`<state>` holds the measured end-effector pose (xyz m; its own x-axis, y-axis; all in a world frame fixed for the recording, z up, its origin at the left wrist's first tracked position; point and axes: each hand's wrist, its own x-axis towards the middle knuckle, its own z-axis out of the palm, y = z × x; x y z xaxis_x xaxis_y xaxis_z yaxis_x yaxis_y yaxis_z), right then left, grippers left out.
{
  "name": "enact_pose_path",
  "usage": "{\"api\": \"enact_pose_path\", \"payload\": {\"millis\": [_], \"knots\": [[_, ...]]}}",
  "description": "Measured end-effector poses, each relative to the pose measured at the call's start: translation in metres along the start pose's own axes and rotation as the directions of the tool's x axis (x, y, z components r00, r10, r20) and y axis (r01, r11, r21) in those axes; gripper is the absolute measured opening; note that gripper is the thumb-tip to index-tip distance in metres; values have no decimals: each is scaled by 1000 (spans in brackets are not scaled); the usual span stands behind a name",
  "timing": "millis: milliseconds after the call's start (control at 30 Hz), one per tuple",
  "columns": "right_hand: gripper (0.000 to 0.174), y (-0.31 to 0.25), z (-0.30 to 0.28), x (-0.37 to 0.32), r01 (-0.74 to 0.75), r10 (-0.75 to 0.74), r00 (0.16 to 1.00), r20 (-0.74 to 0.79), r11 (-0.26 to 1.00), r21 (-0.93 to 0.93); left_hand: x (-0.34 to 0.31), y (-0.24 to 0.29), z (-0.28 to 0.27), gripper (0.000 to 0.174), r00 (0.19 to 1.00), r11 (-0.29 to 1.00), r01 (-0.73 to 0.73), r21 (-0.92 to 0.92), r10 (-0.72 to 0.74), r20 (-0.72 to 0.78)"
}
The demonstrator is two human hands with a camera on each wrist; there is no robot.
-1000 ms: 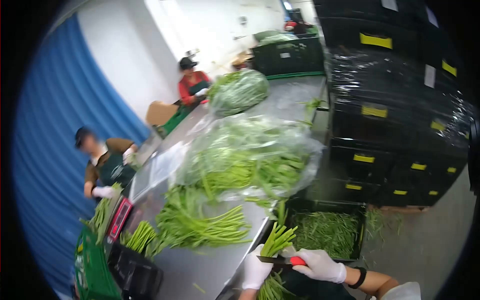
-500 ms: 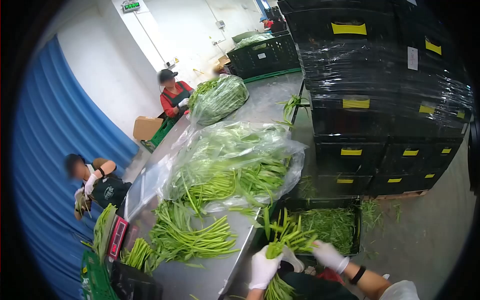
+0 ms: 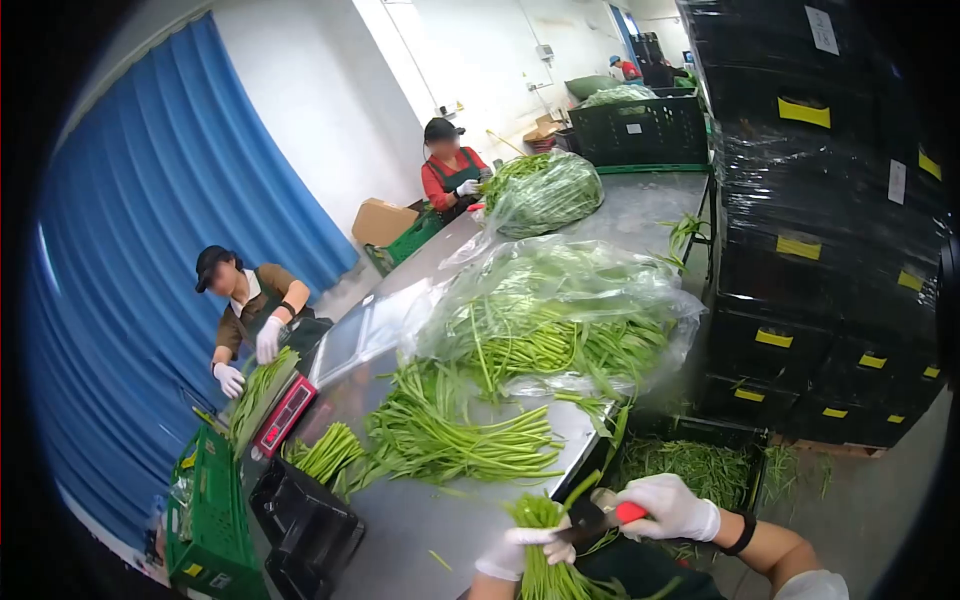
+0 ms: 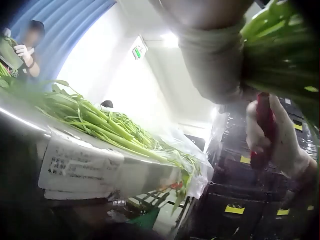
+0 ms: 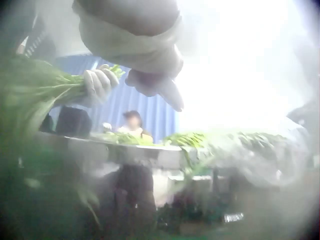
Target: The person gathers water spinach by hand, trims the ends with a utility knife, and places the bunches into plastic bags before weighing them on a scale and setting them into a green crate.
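My gloved left hand (image 3: pixel 515 552) grips a bunch of leafy green vegetables (image 3: pixel 550 578) at the table's near edge. Pale stem ends stick out past that fist in the right wrist view, with the leafy part trailing behind it. In my gloved right hand (image 3: pixel 672 507) is a knife (image 3: pixel 588 527), held by its red handle. Its dark blade lies right at the bunch, close beside the left hand's fingers. The left wrist view shows the right hand's fingers wrapped round that handle, while the blade is hidden there.
Loose greens (image 3: pixel 470 435) lie on the metal table (image 3: pixel 410 535), behind them a clear bag of greens (image 3: pixel 560 310). A red scale (image 3: pixel 287 415), black tray (image 3: pixel 305 530) and green crate (image 3: pixel 215 510) stand left. Trimmings (image 3: pixel 690 465) fill a floor crate; wrapped black crates (image 3: pixel 810 290) tower right. People work opposite.
The right hand swung away rightward from the bunch, then came back with the knife. Stems that fanned out to the right are gone from there. The person opposite now reaches over the scale's greens.
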<state>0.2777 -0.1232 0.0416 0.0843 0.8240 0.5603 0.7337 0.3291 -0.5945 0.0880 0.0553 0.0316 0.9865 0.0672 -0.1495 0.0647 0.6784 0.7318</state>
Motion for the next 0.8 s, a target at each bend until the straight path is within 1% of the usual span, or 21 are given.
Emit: {"api": "enact_pose_path", "payload": {"millis": [33,67,100,133,167,200,233,267,300,333,367,400,433,467,500,533,600,633,700,733,800], "knots": [[28,-2,3,7,4,-4,1000,8,1000,-7,2,-11,-7,19,985,982,108,-158,-85,148],[28,-1,7,12,38,-38,998,51,999,-1,3,-19,-13,18,941,927,237,-292,-144,307],[29,2,11,16,70,-71,993,94,998,7,-1,-10,8,21,936,978,204,-47,-180,302],[29,10,16,15,70,-70,992,101,998,1,-9,-9,17,21,935,979,199,-52,-174,308],[30,24,20,9,-170,152,977,151,979,114,-15,-8,22,23,937,978,205,-49,-181,297],[32,38,22,6,-402,356,907,225,892,208,-20,-6,22,24,940,977,208,-48,-186,285],[35,48,23,5,-585,568,807,163,807,83,-27,-5,18,26,943,988,146,-60,-121,309],[35,63,27,2,-662,658,747,97,749,18,-35,0,14,26,946,989,135,-64,-109,307],[35,53,22,16,-636,632,767,111,772,-7,-41,10,15,25,973,1000,6,-26,0,230],[35,40,17,34,-612,609,781,138,791,-30,-49,16,16,25,983,993,-117,12,114,146],[36,35,22,49,-517,521,840,152,854,-65,-58,18,9,21,984,986,-161,-34,163,75],[37,31,31,67,-414,423,891,164,906,-88,-65,20,6,21,984,985,-169,-43,171,46],[37,27,43,86,-388,404,884,234,914,-116,-72,25,4,20,973,971,-232,-53,232,0],[39,32,64,102,-242,267,930,253,962,-127,-78,29,1,18,954,953,-298,-56,296,-44],[39,21,77,124,-234,252,911,325,968,-94,-86,31,-2,17,945,943,-328,-58,327,-29],[41,20,100,141,-185,192,920,342,981,-52,-94,34,-2,17,939,938,-342,-47,340,-48],[48,5,126,167,-50,56,950,308,998,-27,-108,39,-1,17,909,912,-409,-17,406,-97],[48,-3,135,175,-35,37,949,313,999,-11,-116,42,-1,17,903,908,-419,-4,416,-112],[56,-19,145,187,130,-195,951,242,956,263,-127,47,1,16,850,865,-502,18,497,-175],[59,-40,136,182,-358,-78,848,525,646,674,-130,50,3,16,845,861,-508,22,503,-182],[55,-42,149,158,-421,-194,796,573,503,755,-128,55,7,16,751,785,-607,120,617,-237]]}}
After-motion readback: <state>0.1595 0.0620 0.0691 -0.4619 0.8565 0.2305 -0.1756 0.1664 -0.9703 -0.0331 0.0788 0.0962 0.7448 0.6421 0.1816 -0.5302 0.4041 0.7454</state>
